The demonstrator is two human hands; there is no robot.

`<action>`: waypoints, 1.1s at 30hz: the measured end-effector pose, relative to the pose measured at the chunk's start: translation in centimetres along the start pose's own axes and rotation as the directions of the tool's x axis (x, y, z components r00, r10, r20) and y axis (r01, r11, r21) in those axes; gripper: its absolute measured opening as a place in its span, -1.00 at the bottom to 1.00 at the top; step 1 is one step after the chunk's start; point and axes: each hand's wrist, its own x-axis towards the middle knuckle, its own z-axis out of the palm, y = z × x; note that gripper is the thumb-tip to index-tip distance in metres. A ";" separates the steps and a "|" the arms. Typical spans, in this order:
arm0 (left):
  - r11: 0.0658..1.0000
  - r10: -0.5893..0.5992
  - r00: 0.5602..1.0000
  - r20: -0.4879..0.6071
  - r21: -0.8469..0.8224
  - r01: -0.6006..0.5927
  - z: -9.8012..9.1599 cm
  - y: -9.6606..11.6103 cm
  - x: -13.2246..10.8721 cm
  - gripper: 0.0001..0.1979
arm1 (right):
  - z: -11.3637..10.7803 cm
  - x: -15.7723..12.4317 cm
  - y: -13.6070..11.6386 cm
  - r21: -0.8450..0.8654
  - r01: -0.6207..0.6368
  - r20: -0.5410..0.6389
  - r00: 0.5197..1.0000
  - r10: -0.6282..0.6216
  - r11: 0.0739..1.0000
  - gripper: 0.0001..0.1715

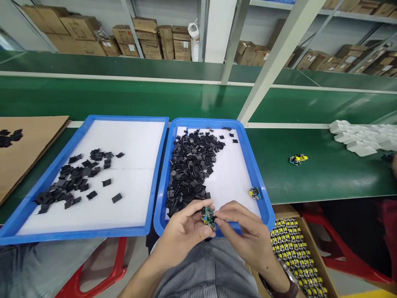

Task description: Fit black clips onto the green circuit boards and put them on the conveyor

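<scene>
My left hand (186, 234) is closed on a small green circuit board (209, 216), held above the near edge of the right blue tray (257, 176). My right hand (248, 231) pinches at the board's right side, fingertips on what looks like a small black piece, mostly hidden. A heap of black plastic pieces (194, 161) covers the tray's left half, with a few loose ones near its far right corner. Another circuit board with a yellow part (254, 193) lies against the tray's right wall.
A second blue tray (159, 165) with scattered black pieces (74, 178) stands to the left, beyond it cardboard (31, 153). On the green bench lie a yellow-topped board (298, 159) and white foam trays (362, 136). A carton of boards (297, 256) sits low right. A post (276, 58) rises behind.
</scene>
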 end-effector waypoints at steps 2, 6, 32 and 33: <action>0.999 0.012 0.999 -0.040 0.045 -0.010 -0.2 0.0 -0.3 -0.52 | 0.1 0.1 -0.2 -0.007 0.008 0.021 1.000 -0.007 1.000 -0.61; 0.993 0.039 0.994 -0.104 0.116 -0.026 -0.4 -0.4 -0.5 -0.59 | 0.1 0.3 -0.7 -0.040 -0.033 0.056 0.998 0.035 0.999 -0.61; 0.904 0.171 0.984 -0.053 0.405 -0.135 -0.2 -0.7 -0.4 -0.59 | -0.7 0.8 0.5 -0.045 -0.158 0.133 0.978 0.163 0.986 -0.81; 0.888 0.181 0.982 -0.049 0.438 -0.141 -0.2 -0.7 -0.3 -0.59 | -0.7 0.8 0.5 -0.056 -0.153 0.124 0.979 0.159 0.987 -0.80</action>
